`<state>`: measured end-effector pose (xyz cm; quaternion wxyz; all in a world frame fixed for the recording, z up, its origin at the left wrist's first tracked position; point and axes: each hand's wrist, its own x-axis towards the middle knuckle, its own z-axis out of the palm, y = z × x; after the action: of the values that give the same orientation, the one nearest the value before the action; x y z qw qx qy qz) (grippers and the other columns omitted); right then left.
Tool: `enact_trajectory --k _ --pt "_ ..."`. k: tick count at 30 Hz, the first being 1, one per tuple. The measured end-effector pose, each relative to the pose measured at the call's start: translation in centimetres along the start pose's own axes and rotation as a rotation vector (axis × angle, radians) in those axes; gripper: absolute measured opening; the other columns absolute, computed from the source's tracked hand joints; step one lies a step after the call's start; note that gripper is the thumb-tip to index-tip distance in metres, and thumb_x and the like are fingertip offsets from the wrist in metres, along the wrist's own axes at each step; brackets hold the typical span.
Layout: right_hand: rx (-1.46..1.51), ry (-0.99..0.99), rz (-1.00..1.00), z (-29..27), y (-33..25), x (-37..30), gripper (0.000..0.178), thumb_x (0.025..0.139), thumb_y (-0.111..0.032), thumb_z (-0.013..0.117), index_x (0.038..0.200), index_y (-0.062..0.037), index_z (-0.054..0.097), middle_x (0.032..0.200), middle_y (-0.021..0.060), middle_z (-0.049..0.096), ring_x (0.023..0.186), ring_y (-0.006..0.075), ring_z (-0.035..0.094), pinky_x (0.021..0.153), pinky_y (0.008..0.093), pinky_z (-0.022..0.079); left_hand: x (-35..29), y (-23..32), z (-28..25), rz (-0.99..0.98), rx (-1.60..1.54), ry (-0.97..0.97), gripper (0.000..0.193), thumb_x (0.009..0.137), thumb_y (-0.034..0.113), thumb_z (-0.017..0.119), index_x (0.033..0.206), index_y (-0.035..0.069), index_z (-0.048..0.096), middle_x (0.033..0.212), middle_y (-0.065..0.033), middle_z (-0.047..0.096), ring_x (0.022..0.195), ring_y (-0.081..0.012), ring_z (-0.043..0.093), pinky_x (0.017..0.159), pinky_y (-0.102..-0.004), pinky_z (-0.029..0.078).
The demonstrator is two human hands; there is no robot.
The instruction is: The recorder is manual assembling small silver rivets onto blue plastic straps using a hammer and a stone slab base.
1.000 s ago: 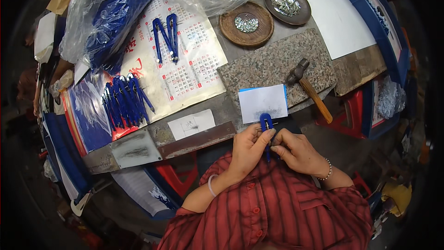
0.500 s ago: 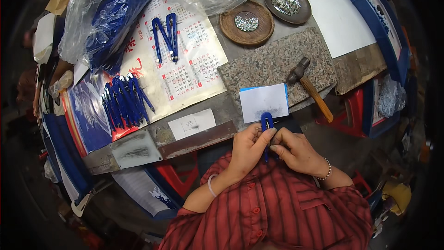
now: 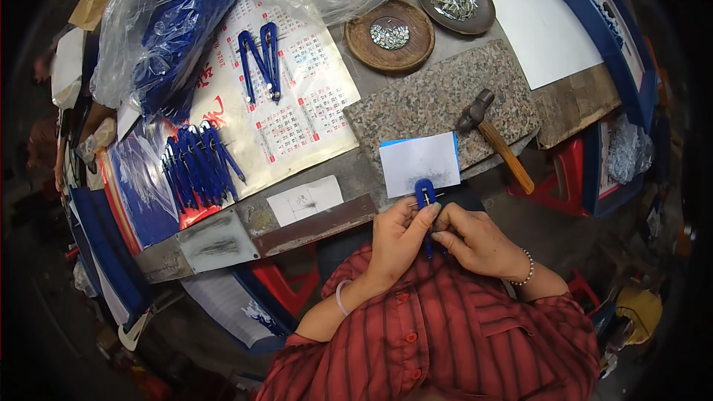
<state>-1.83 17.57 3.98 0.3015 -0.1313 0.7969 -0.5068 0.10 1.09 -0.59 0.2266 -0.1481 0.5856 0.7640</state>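
Observation:
Upright in front of my chest is a blue drawing compass (image 3: 425, 191), its rounded head up and its legs pointing down toward me. My left hand (image 3: 397, 239) grips it, thumb lying along the front. From the other side, my right hand (image 3: 479, 243) pinches at the compass with thumb and curled fingers; its exact hold at the fingertips is hidden. A thin metal pin or screw sticks out sideways below the head. Just beyond lies a white paper (image 3: 420, 160) with grey smudges, over a blue sheet.
A hammer (image 3: 483, 122) rests on a granite slab (image 3: 438, 96). Behind stand a wooden dish (image 3: 356, 41) and a dark dish (image 3: 483, 22) of small metal parts. Leftward lie two compasses (image 3: 260, 67), a compass pile (image 3: 197, 163) and a blue-filled plastic bag (image 3: 167, 44). A blue tray (image 3: 594, 30) is far right.
The view has shifted slightly, moving the bench things a little left in the picture. Both hands keep nearly the same hold on the compass.

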Motion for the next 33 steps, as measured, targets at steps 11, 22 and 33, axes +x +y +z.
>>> enact_trajectory --k 11,22,33 --pt "-0.008 -0.046 0.014 -0.2 -0.1 0.1 0.018 0.087 -0.007 0.057 0.089 -0.0001 0.041 0.077 0.0176 0.056 0.076 0.0396 0.057 0.063 0.0443 0.043 0.1 0.1 0.0 0.021 0.022 0.011 0.021 0.091 0.016 0.063 0.097 -0.005 0.063 0.079 -0.0039 0.067 0.071 -0.0040 0.058 0.061 -0.0202 0.048" --pt "-0.064 0.261 -0.169 -1.9 -0.8 0.7 0.007 0.084 -0.002 0.061 0.084 0.0011 0.055 0.079 0.0087 0.057 0.064 0.0161 0.056 0.057 0.0263 0.044 0.2 -0.2 0.1 0.055 0.117 0.053 0.024 0.090 0.021 0.065 0.092 -0.002 0.064 0.061 0.0000 0.058 0.055 -0.0027 0.050 0.050 -0.0208 0.041" --pt "-0.424 0.470 -0.551 -1.0 0.2 4.9 0.016 0.074 0.001 0.068 0.086 -0.0007 0.058 0.083 0.0107 0.059 0.068 0.0246 0.057 0.058 0.0311 0.046 0.2 -0.3 0.0 0.060 0.055 0.024 0.020 0.091 0.018 0.063 0.087 -0.002 0.062 0.060 0.0013 0.055 0.054 -0.0018 0.047 0.047 -0.0207 0.038"
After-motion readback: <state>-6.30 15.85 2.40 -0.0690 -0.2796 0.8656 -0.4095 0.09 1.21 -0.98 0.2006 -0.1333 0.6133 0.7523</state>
